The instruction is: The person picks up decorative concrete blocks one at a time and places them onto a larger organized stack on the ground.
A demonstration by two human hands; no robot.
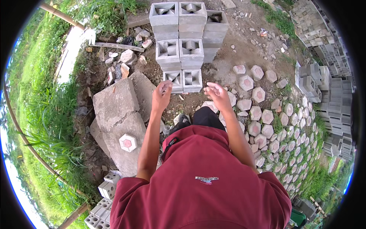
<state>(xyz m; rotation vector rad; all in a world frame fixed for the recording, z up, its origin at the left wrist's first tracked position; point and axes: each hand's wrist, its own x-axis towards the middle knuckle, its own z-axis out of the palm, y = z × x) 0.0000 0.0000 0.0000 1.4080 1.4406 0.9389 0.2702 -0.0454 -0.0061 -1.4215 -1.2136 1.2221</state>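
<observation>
Grey concrete vent blocks [192, 79] with angular inner openings stand stacked in stepped rows straight ahead of me. My left hand [162, 92] is raised beside the left edge of the nearest low block [173, 88]. Its fingers are loosely curved and no object shows in them. On the other side, my right hand [217, 92] hovers just right of the nearest pair, apart from them, with bent, separated fingers and nothing held. Behind the front pair rise taller stacks [167, 60], and a further column [213, 36] stands at their right.
Cracked concrete slabs [114, 101] lie at my left, with a hexagonal paver [128, 142] on top. Many hexagonal pavers [256, 113] cover the ground at right. Perforated blocks [103, 208] sit at lower left. More block stacks [337, 103] line the far right; loose rubble [128, 57] lies ahead-left.
</observation>
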